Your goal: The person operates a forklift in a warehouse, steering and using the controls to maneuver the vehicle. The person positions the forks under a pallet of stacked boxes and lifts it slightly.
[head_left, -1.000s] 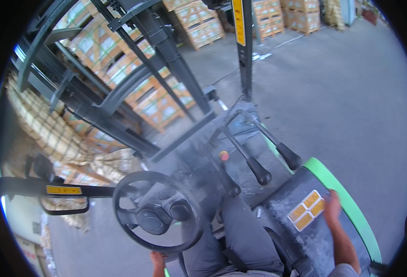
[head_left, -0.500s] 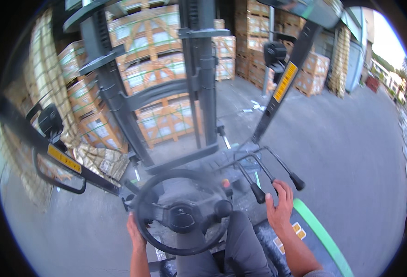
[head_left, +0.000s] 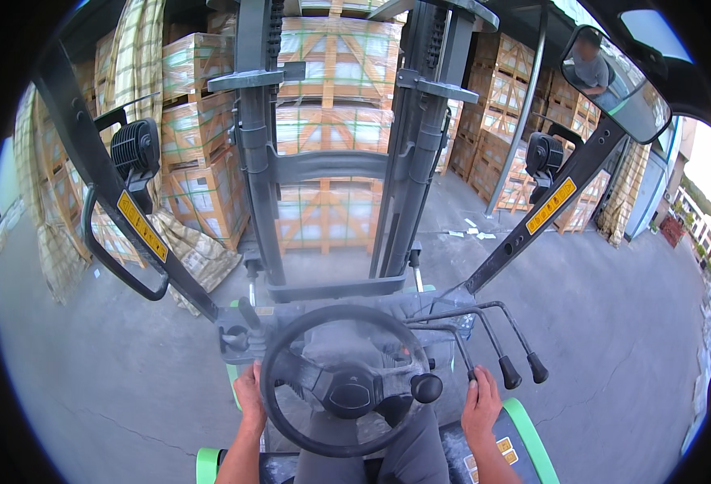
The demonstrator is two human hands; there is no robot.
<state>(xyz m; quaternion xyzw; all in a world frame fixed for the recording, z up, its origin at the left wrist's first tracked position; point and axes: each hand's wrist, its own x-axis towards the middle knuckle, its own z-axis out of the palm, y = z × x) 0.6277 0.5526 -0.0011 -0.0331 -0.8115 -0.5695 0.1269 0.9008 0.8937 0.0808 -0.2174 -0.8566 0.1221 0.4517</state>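
Note:
My left hand is closed at the left side of the black steering wheel, its fingers partly hidden behind the rim. A round spinner knob stands on the wheel's right side. My right hand has its fingers on the knob of the leftmost control lever. Two more levers, a middle lever and a right lever, stand to its right, untouched. Ahead rises the forklift's dark mast, with a crossbar between its uprights.
Stacked wooden crates stand directly beyond the mast, with more crates at left. A checked tarp hangs and trails on the ground. A grey post and paper scraps are at right. A mirror shows a person's reflection.
The view has swung, so the mast and crates now sit more upright and central. My right hand has shifted from the middle lever to the leftmost one. My left hand stays by the wheel.

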